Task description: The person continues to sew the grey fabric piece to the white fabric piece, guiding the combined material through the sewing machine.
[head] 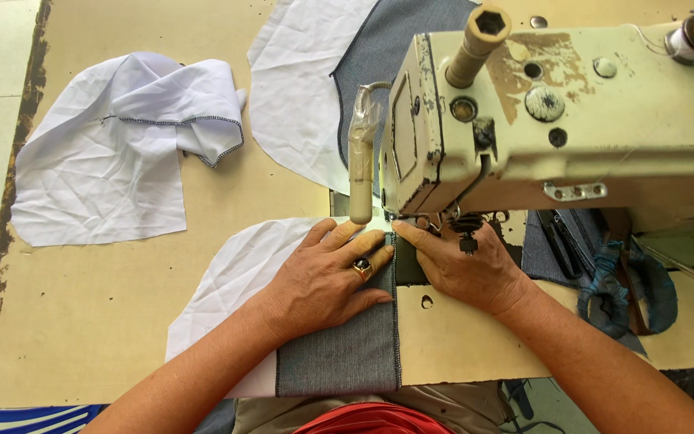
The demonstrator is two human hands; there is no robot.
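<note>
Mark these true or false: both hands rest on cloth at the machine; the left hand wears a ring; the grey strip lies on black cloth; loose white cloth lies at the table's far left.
1. Both hands rest on cloth at the machine. True: left hand, right hand.
2. The left hand wears a ring. True.
3. The grey strip lies on black cloth. False: it lies on white cloth.
4. Loose white cloth lies at the table's far left. True.

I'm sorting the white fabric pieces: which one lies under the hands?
The white piece nearest the table's front edge, joined to grey denim; the left hand presses it. The crumpled piece and the one behind the machine lie untouched.
</note>
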